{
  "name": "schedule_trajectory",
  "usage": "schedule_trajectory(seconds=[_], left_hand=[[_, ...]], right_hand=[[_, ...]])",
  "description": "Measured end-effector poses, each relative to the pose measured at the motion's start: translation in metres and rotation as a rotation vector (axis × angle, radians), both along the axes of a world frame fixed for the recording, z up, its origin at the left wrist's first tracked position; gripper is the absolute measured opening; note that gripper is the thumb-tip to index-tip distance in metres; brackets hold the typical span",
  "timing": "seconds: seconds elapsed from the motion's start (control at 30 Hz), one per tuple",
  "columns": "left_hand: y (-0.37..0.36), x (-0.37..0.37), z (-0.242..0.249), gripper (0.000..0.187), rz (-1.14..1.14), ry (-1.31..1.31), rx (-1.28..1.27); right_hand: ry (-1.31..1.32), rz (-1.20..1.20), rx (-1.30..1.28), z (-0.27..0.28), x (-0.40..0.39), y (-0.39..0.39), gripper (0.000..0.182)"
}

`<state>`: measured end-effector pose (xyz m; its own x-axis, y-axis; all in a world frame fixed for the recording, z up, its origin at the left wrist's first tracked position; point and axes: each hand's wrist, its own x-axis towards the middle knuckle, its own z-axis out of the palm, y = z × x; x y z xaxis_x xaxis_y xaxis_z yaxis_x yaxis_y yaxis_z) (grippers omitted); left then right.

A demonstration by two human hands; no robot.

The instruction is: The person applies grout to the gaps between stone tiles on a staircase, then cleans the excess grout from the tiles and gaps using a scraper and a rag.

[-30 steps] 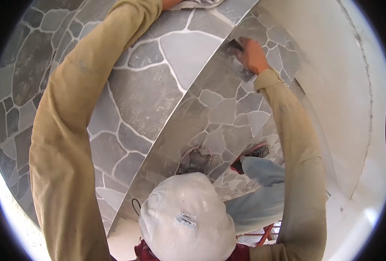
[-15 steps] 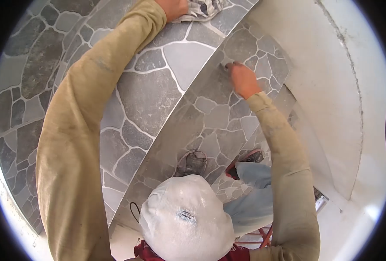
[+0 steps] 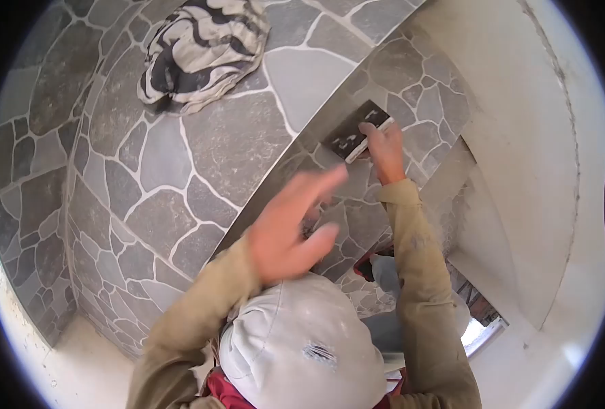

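My right hand (image 3: 386, 151) is closed on the edge of a flat rectangular block (image 3: 353, 133), with a dark, white-marked face and a pale edge. It is over the lower surface of grey stone-pattern tiles (image 3: 357, 225). My left hand (image 3: 292, 221), smeared by motion, is in mid-view with fingers stretched out and thumb apart, holding nothing visible. It hovers below and left of the block, apart from it. On the upper tiled surface (image 3: 234, 143) lies a crumpled black-and-white patterned cloth (image 3: 204, 51), away from both hands.
A straight edge strip (image 3: 302, 133) runs diagonally between the upper and lower tiled surfaces. To the right rises a pale wall (image 3: 520, 170) with a long crack. My white cap (image 3: 302, 341) fills the bottom middle, and a shod foot (image 3: 365, 267) shows below.
My left hand has let go of the cloth and come down toward the middle. My right hand has shifted slightly down, and the block's dark face now shows.
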<state>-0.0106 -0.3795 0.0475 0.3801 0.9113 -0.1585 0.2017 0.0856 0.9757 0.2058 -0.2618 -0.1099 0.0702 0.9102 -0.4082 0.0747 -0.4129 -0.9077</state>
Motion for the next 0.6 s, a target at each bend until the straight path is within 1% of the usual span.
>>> schedule_trajectory(seconds=[0.03, 0.07, 0.1, 0.17, 0.2, 0.23, 0.27, 0.3, 0.37, 0.4, 0.43, 0.5, 0.53, 0.6], left_hand=[[0.002, 0.021, -0.040, 0.074, 0.128, 0.154, 0.132], [0.007, 0.036, -0.082, 0.082, 0.156, 0.230, 0.167], [0.014, 0.049, -0.102, 0.083, 0.184, 0.365, 0.140], [0.023, 0.071, -0.150, 0.077, 0.281, 0.435, 0.259], [0.026, 0.078, -0.169, 0.077, 0.287, 0.426, 0.231], [0.033, 0.083, -0.187, 0.072, 0.357, 0.425, 0.283], [0.036, 0.085, -0.200, 0.069, 0.417, 0.424, 0.333], [0.038, 0.082, -0.203, 0.069, 0.409, 0.418, 0.309], [0.057, 0.069, -0.198, 0.062, 0.451, 0.357, 0.302], [0.053, 0.069, -0.199, 0.060, 0.480, 0.372, 0.354], [0.048, 0.068, -0.200, 0.060, 0.479, 0.374, 0.352], [0.037, 0.062, -0.202, 0.059, 0.441, 0.429, 0.378], [0.040, 0.062, -0.204, 0.059, 0.427, 0.430, 0.371], [0.060, 0.066, -0.206, 0.058, 0.493, 0.363, 0.386]], right_hand=[[-0.001, 0.011, -0.010, 0.000, -0.007, 0.002, 0.017], [-0.004, 0.016, -0.058, 0.005, -0.014, 0.004, 0.018], [-0.014, 0.022, -0.109, 0.010, -0.019, 0.003, 0.019], [-0.057, 0.040, -0.146, 0.011, -0.024, 0.003, 0.017], [-0.077, 0.068, -0.125, 0.010, -0.025, 0.003, 0.018], [-0.091, 0.096, -0.098, 0.008, -0.028, 0.007, 0.021], [-0.159, 0.065, -0.105, 0.006, -0.030, 0.012, 0.030], [-0.167, 0.061, -0.130, 0.003, -0.030, 0.010, 0.030], [-0.026, 0.024, -0.150, 0.003, -0.034, 0.019, 0.032], [-0.098, 0.027, -0.195, 0.006, -0.036, 0.015, 0.033], [-0.097, 0.027, -0.198, 0.007, -0.036, 0.014, 0.033], [-0.005, -0.014, -0.257, 0.004, -0.039, 0.010, 0.032], [-0.001, -0.025, -0.268, 0.002, -0.039, 0.010, 0.032], [0.048, -0.114, -0.199, -0.002, -0.041, 0.021, 0.026]])
